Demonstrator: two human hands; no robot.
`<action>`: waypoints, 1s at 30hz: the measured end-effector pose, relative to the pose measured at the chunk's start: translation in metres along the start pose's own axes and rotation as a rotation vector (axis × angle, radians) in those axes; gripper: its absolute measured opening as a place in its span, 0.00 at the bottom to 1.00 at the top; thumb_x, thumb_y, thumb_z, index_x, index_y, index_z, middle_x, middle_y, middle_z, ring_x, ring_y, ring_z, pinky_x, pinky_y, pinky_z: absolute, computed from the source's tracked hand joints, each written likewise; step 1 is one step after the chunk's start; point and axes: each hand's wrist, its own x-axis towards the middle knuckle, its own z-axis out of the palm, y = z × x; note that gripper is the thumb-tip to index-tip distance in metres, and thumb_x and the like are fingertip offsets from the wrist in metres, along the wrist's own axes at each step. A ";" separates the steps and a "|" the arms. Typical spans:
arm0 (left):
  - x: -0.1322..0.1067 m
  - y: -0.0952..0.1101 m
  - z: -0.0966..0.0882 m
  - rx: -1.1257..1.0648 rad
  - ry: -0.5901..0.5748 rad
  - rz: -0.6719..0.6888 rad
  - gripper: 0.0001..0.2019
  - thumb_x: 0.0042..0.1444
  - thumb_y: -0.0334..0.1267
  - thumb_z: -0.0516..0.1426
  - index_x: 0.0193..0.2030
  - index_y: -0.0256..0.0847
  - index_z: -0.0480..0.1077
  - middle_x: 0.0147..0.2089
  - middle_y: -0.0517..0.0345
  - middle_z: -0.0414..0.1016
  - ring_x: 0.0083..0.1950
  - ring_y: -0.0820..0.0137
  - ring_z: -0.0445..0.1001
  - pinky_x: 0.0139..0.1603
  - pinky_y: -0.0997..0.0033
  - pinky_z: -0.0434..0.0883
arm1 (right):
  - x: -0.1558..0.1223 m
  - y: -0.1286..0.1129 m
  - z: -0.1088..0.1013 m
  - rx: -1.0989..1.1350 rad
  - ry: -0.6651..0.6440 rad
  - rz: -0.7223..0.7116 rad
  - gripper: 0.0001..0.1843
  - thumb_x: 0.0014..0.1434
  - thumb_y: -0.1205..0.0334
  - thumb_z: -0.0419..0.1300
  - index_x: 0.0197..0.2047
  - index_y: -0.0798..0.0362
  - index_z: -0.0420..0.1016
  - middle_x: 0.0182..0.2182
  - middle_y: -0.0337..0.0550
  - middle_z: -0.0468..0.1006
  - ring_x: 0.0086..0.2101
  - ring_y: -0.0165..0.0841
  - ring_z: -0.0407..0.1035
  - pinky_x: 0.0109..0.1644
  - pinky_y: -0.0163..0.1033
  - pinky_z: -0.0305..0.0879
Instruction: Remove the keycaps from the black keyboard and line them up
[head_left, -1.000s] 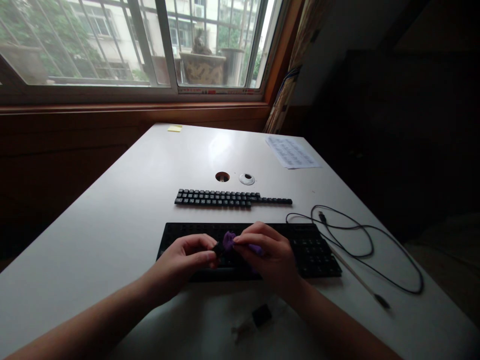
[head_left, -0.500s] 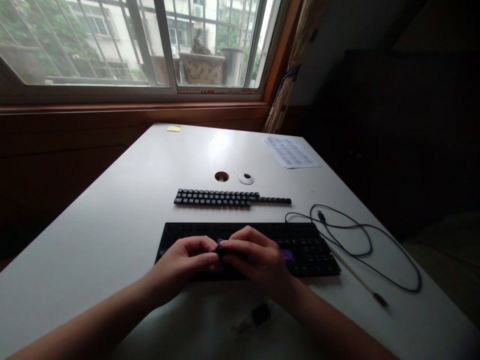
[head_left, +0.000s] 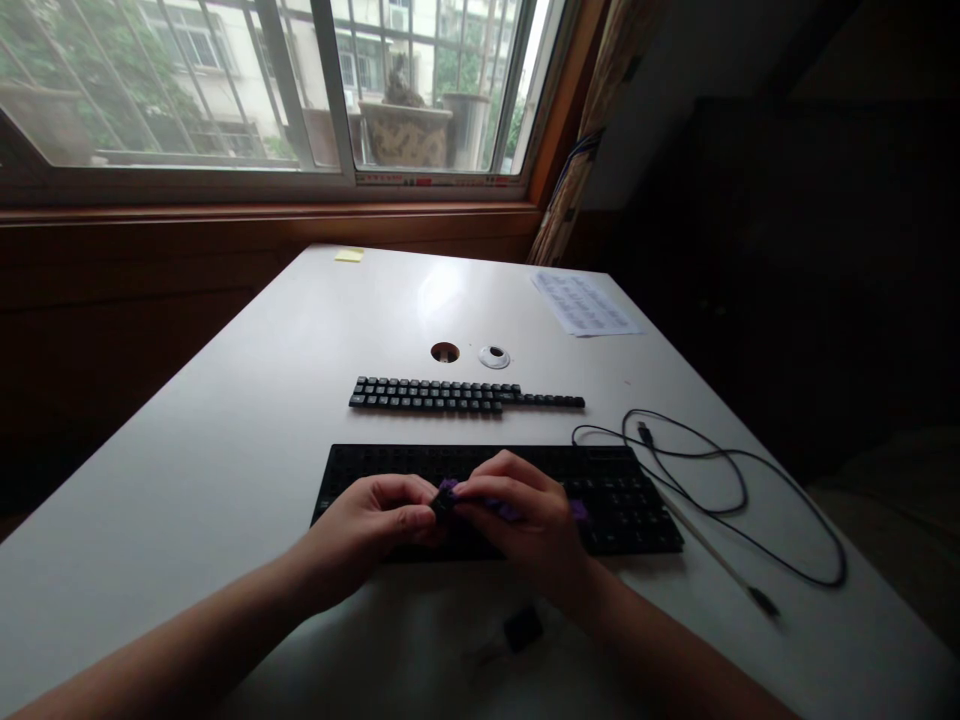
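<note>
My left hand [head_left: 382, 512] pinches a small black keycap [head_left: 442, 503] between thumb and fingers. Against that keycap, my right hand [head_left: 525, 505] presses a purple cloth [head_left: 580, 511], its fingers closed round the fabric; part of the cloth pokes out past the knuckles. Both hands are above a black keyboard [head_left: 630, 510], which they partly cover. Its right-hand block still carries keys, while the upper left part looks bare of caps. Behind it, loose black keycaps [head_left: 427, 393] lie in neat rows on the white table [head_left: 225, 440].
A black cable [head_left: 731, 455] loops at the right, beside a thin stick [head_left: 712, 550] with a dark tip. Near me lies a dark square-ended object [head_left: 523, 628], blurred. Farther back are a round hole [head_left: 445, 352], a white ring cover [head_left: 494, 357], printed papers [head_left: 585, 303] and a yellow note [head_left: 349, 255].
The keycap has turned slightly in my fingers, and more purple cloth shows at my right fingertips. The keyboard and the rows of keycaps have stayed put.
</note>
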 end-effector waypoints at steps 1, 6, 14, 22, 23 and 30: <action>0.000 0.000 0.000 -0.008 -0.005 -0.003 0.09 0.52 0.39 0.67 0.34 0.34 0.78 0.36 0.55 0.75 0.36 0.71 0.72 0.40 0.73 0.67 | -0.001 0.000 0.000 -0.004 0.000 -0.001 0.12 0.57 0.72 0.66 0.44 0.50 0.80 0.34 0.42 0.76 0.35 0.31 0.72 0.38 0.37 0.73; 0.001 0.000 -0.001 0.001 -0.003 0.004 0.08 0.54 0.38 0.66 0.36 0.34 0.78 0.35 0.55 0.75 0.36 0.72 0.72 0.40 0.73 0.68 | -0.001 0.002 -0.003 -0.040 0.006 0.001 0.13 0.58 0.72 0.64 0.45 0.49 0.80 0.35 0.41 0.76 0.36 0.31 0.72 0.38 0.37 0.73; 0.001 0.001 -0.001 0.145 0.051 0.020 0.09 0.54 0.40 0.65 0.33 0.35 0.76 0.32 0.57 0.74 0.35 0.70 0.71 0.39 0.72 0.67 | 0.000 -0.003 -0.001 -0.148 0.030 -0.094 0.15 0.58 0.73 0.63 0.48 0.49 0.78 0.36 0.43 0.75 0.36 0.32 0.71 0.39 0.39 0.72; 0.001 0.003 0.002 0.210 0.055 0.052 0.09 0.56 0.41 0.63 0.34 0.36 0.75 0.33 0.58 0.73 0.37 0.70 0.70 0.41 0.72 0.66 | 0.000 -0.003 0.004 -0.199 -0.010 -0.121 0.14 0.59 0.71 0.63 0.48 0.50 0.80 0.33 0.44 0.74 0.34 0.33 0.69 0.37 0.39 0.72; 0.001 0.003 0.002 0.208 0.051 0.050 0.09 0.56 0.41 0.63 0.35 0.36 0.75 0.34 0.58 0.74 0.38 0.69 0.71 0.41 0.71 0.67 | 0.001 -0.003 0.003 -0.198 -0.015 -0.128 0.14 0.59 0.71 0.62 0.48 0.49 0.80 0.33 0.44 0.74 0.34 0.33 0.69 0.36 0.40 0.72; 0.000 0.003 0.001 0.264 0.047 0.062 0.11 0.57 0.43 0.62 0.37 0.36 0.75 0.36 0.55 0.74 0.40 0.67 0.71 0.43 0.70 0.67 | 0.001 0.000 0.001 -0.177 -0.072 -0.199 0.15 0.59 0.70 0.62 0.48 0.49 0.79 0.32 0.44 0.74 0.33 0.33 0.68 0.36 0.40 0.71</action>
